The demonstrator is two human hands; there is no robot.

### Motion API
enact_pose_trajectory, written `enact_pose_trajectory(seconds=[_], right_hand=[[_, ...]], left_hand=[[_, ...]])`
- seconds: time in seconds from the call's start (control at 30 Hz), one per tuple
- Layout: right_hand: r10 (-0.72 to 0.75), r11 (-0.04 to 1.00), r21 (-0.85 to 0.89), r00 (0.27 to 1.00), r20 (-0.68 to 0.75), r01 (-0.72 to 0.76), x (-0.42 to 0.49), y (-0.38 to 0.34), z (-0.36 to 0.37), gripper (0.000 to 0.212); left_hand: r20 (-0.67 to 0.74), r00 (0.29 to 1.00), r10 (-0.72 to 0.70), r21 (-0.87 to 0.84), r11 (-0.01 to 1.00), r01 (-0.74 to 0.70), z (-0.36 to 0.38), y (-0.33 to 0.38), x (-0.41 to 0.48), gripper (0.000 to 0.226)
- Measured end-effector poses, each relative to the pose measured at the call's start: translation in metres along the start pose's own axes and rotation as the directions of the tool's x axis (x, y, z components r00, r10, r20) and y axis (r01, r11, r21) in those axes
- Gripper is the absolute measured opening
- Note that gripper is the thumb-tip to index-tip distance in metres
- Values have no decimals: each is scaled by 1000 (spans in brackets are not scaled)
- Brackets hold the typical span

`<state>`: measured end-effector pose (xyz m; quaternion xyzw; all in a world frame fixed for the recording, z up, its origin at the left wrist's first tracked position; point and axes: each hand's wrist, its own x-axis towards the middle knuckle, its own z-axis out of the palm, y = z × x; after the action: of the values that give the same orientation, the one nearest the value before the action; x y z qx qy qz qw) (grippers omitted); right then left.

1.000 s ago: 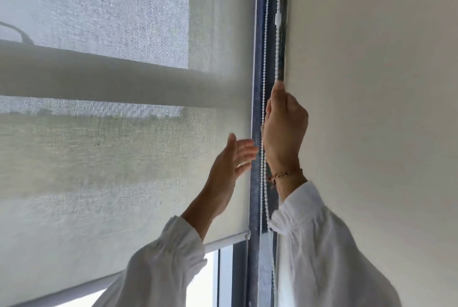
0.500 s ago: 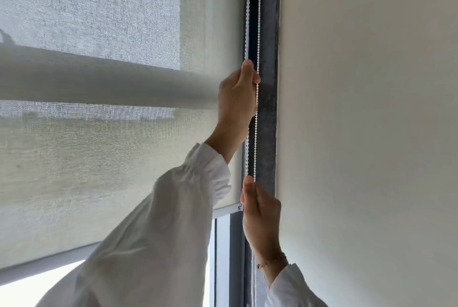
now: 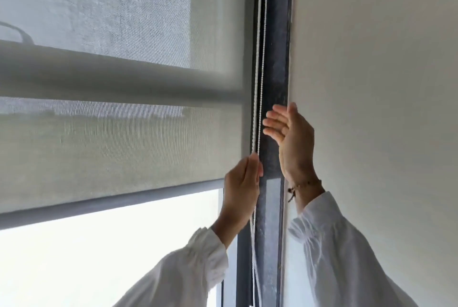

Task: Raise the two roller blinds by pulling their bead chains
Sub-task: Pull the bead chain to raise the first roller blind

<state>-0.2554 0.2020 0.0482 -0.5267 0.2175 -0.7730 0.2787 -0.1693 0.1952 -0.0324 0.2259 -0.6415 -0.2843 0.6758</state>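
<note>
Two hands: both up near the dark window frame (image 3: 275, 71), white sleeves on both arms.
Left hand (image 3: 241, 187): fist closed around the bead chain (image 3: 259, 59), thumb on top, pinching it right where the strands come down into the grip. It sits in front of the blind's lower right corner.
Right hand (image 3: 292, 138): not holding anything, fingers (image 3: 273, 119) spread loose and pointing left toward the chain, palm facing it. Just beside the chain but not touching, as far as I can see. It's higher than the left one.
Bead chain: white, two strands running side by side straight down along the frame, from the top edge of the shot into the left fist, then out below it and on down past the bottom edge.
Roller blind (image 3: 124, 133): grey see-through mesh, covers the upper part of the window. Its bottom bar (image 3: 111, 201) hangs roughly level with the left hand, tilted in the shot because of the camera angle. Bright bare glass (image 3: 111, 257) under it.
Second blind: can't tell, only one shows here.
Bracelet (image 3: 302, 186): thin chain type on the right wrist, little dark dangly bit hanging off it.
Wall (image 3: 371, 83): plain off-white, fills the whole right side, right up against the frame.
</note>
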Motion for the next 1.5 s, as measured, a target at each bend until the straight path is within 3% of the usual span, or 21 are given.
enact_pose_trajectory(seconds=[0.13,0.23,0.3,0.47,0.63,0.8,0.97,1.07,1.17,1.23,1.33,1.5], right_hand=[[48,997,55,998,48,-50,15,-23,23,31],[86,996,-35,991,103,-83,22,-29,38,40],[81,996,-52,995,65,-77,20,-28,44,42],[-122,990,-75,989,-81,116,12,-17,43,48],[-292,955,-108,944,-153,278,-4,-6,28,46],[-443,870,-316,881,-167,378,-39,26,9,40],[-446,855,-367,880,-163,366,-67,52,9,40],[-471,840,-381,867,-161,385,-71,56,6,43],[-484,834,-381,861,-155,400,-70,53,4,44],[-438,865,-337,887,-145,372,-67,53,3,41],[-233,950,-245,961,-146,192,-58,56,-1,41],[66,994,-79,987,-147,-78,-43,44,-14,56]], left_hand=[[6,997,-74,28,997,74,-6,-22,-22,45],[28,996,-80,33,996,79,-5,-20,-26,43],[28,997,-77,37,996,76,-1,-17,-28,39],[75,994,-82,-8,997,82,-3,-12,-30,41],[207,952,-224,-100,964,248,-16,-11,-26,51],[218,963,-158,-75,981,178,-21,22,20,54],[288,957,-27,-200,976,87,-3,89,72,46],[288,954,-85,-315,932,178,13,122,92,47],[154,976,-151,-341,920,196,29,129,99,37],[13,995,-98,-338,936,97,40,125,99,37],[-95,993,67,-323,942,-94,47,116,100,45],[-64,990,125,-365,920,-140,34,101,97,45]])
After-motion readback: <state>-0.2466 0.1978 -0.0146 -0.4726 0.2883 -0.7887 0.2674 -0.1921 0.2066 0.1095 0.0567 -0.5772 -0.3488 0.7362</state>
